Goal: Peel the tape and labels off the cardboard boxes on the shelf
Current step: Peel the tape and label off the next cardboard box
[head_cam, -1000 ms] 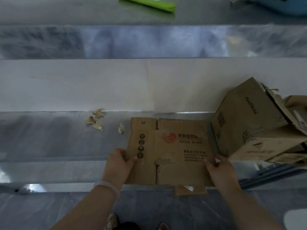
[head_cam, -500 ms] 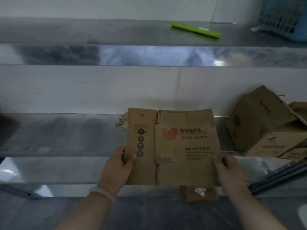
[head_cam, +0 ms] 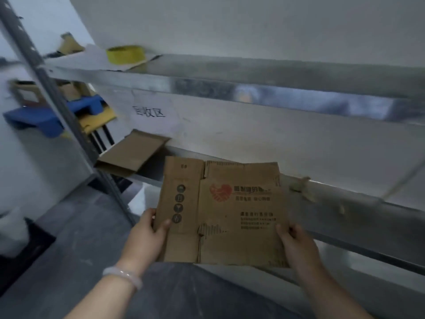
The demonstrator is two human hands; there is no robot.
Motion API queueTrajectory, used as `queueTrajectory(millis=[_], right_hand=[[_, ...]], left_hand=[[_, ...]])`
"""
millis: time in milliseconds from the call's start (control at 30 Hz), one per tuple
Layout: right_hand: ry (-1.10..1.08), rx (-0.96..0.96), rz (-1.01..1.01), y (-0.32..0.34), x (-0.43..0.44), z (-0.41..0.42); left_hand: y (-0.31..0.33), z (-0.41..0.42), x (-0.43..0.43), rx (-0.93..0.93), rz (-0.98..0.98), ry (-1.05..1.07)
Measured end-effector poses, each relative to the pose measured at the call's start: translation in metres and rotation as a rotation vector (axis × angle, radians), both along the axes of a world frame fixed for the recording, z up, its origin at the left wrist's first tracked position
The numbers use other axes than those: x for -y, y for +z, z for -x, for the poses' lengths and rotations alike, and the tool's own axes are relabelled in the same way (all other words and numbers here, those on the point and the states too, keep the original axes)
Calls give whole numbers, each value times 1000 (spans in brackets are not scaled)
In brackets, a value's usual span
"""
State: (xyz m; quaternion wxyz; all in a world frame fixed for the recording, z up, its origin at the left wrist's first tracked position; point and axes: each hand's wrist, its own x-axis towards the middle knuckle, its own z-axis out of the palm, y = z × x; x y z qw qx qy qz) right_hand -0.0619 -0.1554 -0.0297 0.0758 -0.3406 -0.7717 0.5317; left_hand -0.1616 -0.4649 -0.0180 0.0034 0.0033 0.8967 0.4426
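A flattened brown cardboard box [head_cam: 220, 210] with a red heart logo and black print is held up in front of the metal shelf [head_cam: 358, 203]. My left hand [head_cam: 147, 236] grips its lower left edge, thumb on the printed face. My right hand [head_cam: 296, 242] grips the lower right edge. A second flattened cardboard box [head_cam: 132, 153] lies on the shelf at the left. Peeled tape scraps [head_cam: 301, 185] lie on the shelf to the right of the held box.
A yellow tape roll [head_cam: 125, 54] sits on the upper shelf. A slanted metal shelf post [head_cam: 59, 107] stands at the left, with blue plastic parts [head_cam: 34, 120] and yellow sheets behind it. Grey floor lies below.
The view has swung left and the held box has lifted clear of the shelf edge. The open boxes at the right have left the view. Both hands keep their grip.
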Motion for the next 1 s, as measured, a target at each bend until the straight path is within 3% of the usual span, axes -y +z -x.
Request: queueTrajectory(millis=[233,567,767,1000], right_hand=[[192,12,56,2,71,103],[315,52,117,-15,131,261],[311,150,217,-37,163,334],[259,171,180,-64,202,384]], left_hand=[[-5,55,82,34,12,154],[-5,201,146,104,153,222],[0,281,177,81,300,181],[-2,385,209,157,427,61]])
